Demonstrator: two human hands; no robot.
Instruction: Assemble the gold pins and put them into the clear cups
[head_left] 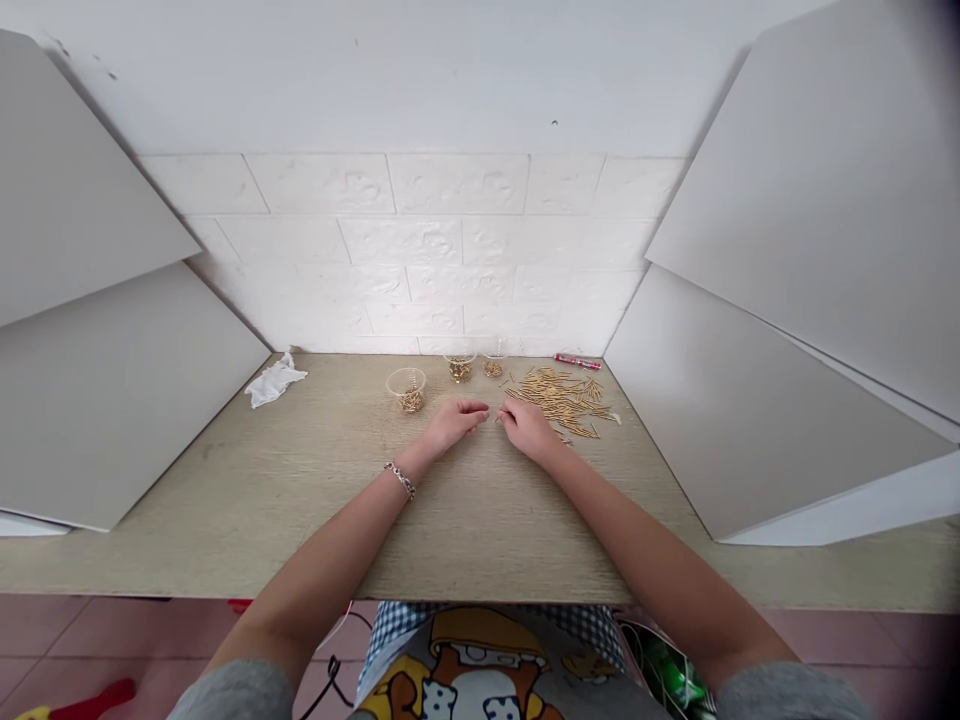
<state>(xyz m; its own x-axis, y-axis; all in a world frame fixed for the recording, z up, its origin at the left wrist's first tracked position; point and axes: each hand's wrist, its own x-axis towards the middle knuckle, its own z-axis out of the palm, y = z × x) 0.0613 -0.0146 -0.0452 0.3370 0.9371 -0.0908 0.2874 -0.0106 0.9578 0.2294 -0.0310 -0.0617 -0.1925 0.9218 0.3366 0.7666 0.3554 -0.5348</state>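
My left hand (452,423), with a chain bracelet (401,480) on its wrist, is over the middle of the table, its thumb and fingers brought together. Facing it a short gap away is my right hand (525,427), its fingers curled into a pinch. Anything between the fingertips of either hand is too small to make out. Just right of my right hand lies a spread-out pile of thin gold-coloured sticks (559,397). Left of my left hand stands a clear plastic cup (406,385) with small gold pieces (412,400) in it.
Two more clear cups, one left (460,365) and one right (493,362), hold gold pieces near the brick-patterned wall (427,240). A red tube-like item (577,361) lies behind the pile. A crumpled white tissue (275,381) lies at left. Pale panels (772,400) flank the table (480,540).
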